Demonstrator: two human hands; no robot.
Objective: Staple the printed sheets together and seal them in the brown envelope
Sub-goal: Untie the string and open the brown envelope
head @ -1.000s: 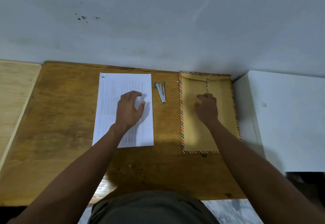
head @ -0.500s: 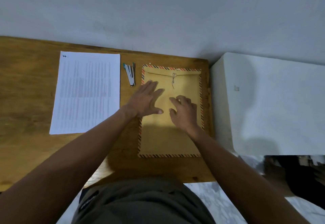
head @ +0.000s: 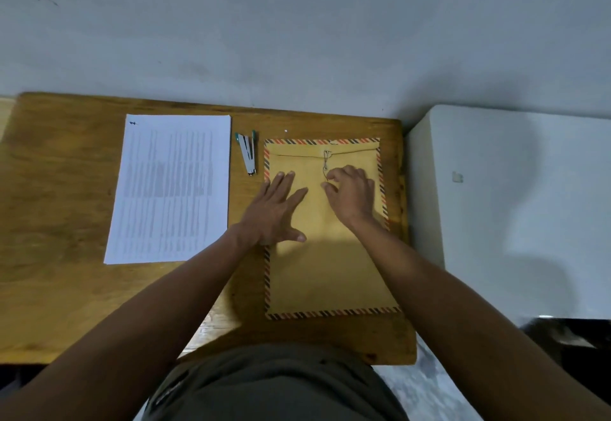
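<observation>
The brown envelope (head: 330,275) with a striped border lies flat on the right part of the wooden table (head: 59,228), flap at the far end. My left hand (head: 276,209) presses flat on its left side, fingers spread. My right hand (head: 350,194) pinches the closure string (head: 325,164) that hangs from the flap's button. The printed sheets (head: 172,189) lie in a stack at the left, with a staple at their top left corner. A small silver stapler (head: 248,154) with green trim rests between the sheets and the envelope.
A grey wall (head: 297,40) runs along the table's far edge. A white box-like block (head: 515,209) stands against the table's right side. My lap is at the table's near edge.
My left hand left the printed sheets and came to rest on the envelope. My right hand moved up to the string and closed its fingertips on it.
</observation>
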